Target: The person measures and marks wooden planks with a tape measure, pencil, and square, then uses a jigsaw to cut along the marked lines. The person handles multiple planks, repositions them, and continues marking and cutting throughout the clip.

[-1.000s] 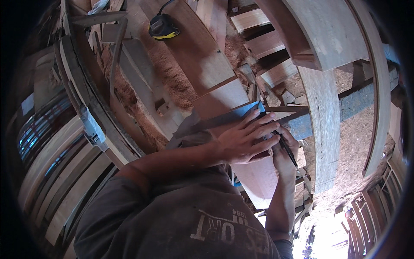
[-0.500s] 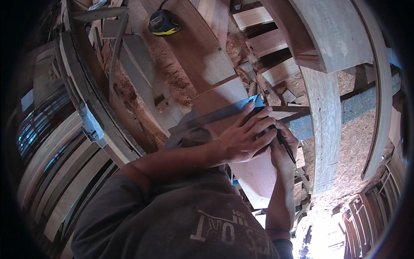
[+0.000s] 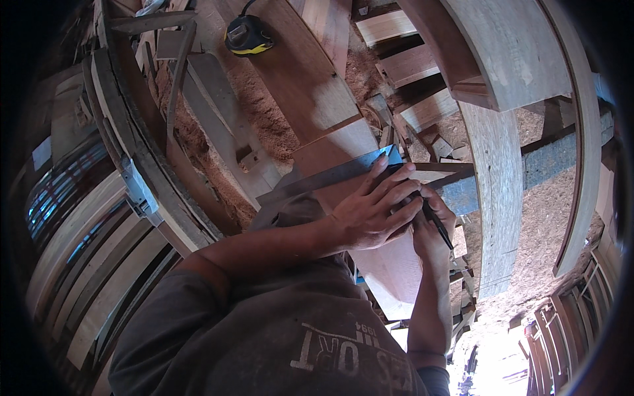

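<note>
A metal square (image 3: 317,181) lies across a reddish-brown wooden board (image 3: 386,270), its long blade reaching out to the left. My left hand (image 3: 378,206) is closed over the square near its corner, fingers pressing it against the board. Close beside it, my right hand (image 3: 436,214) pinches a slim black pencil (image 3: 438,228) by the square's right end. The pencil's tip is hidden behind my fingers, so its contact with the wood cannot be seen.
A black and yellow tape measure (image 3: 248,35) rests on the board's far part. Wood offcuts (image 3: 419,112) and sawdust (image 3: 264,112) lie around. Long planks (image 3: 495,198) stand at the right, over a bluish beam (image 3: 555,155). More timber (image 3: 99,257) is stacked at the left.
</note>
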Demonstrator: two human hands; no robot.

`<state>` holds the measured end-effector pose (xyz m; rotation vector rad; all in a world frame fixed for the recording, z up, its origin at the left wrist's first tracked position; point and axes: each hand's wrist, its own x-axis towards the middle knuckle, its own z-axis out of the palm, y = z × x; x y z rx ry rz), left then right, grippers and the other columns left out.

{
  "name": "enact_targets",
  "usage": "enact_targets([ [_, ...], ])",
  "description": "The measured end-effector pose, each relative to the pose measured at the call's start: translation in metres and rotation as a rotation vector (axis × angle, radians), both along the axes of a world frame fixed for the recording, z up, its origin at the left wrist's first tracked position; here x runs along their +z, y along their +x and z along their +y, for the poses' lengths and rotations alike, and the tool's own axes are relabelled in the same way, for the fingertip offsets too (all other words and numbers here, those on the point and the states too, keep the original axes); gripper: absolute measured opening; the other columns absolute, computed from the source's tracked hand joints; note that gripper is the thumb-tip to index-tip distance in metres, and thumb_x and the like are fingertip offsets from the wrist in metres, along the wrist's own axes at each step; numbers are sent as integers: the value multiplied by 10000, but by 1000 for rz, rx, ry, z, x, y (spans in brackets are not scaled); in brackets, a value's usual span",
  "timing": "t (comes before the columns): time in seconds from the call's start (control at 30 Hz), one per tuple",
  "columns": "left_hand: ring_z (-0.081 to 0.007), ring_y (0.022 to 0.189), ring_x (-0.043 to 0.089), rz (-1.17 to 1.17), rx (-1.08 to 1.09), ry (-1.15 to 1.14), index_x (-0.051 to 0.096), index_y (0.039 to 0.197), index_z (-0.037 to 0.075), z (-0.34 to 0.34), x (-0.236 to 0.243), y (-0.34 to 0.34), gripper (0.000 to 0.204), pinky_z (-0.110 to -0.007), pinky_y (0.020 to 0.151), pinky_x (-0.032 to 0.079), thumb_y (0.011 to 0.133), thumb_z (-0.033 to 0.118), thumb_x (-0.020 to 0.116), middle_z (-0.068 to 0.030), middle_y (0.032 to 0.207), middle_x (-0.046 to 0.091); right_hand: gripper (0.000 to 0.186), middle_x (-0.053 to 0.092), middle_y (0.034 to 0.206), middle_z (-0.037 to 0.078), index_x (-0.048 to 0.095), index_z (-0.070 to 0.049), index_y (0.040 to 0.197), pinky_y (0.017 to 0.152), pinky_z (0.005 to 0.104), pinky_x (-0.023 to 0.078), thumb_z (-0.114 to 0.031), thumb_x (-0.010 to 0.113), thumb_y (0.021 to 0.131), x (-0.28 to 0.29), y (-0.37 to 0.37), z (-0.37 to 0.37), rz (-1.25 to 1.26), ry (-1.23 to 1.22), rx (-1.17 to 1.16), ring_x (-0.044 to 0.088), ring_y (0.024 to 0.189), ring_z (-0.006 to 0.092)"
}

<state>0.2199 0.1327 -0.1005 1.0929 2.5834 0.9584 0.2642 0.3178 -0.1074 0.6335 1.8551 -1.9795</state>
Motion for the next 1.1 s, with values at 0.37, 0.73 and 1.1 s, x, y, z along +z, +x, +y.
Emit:
enact_targets([
  [0.37,-417,1554,413,10,23,4,494,1454,102,3,3,-3,709,-730,1322,162,888,291,877,-159,1457,510,388,798,1177,145,713,17,1378,949,301,571,93,658,1002,3,-7,8,-35,49,103,738,1078,162],
  [0.73,-369,1499,445,33,18,-60,654,1352,39,3,14,-7,504,-636,1333,182,969,343,772,-158,1422,567,238,799,1091,106,760,10,1241,838,303,597,-149,664,1093,61,-100,29,218,-57,184,758,995,158],
  [1.1,-274,1087,672,414,3,-237,713,1188,58,8,-34,20,360,-450,985,548,999,351,625,-127,1194,703,188,813,995,62,827,-104,1155,803,316,562,-149,792,976,51,-147,-105,359,126,938,683,825,159],
])
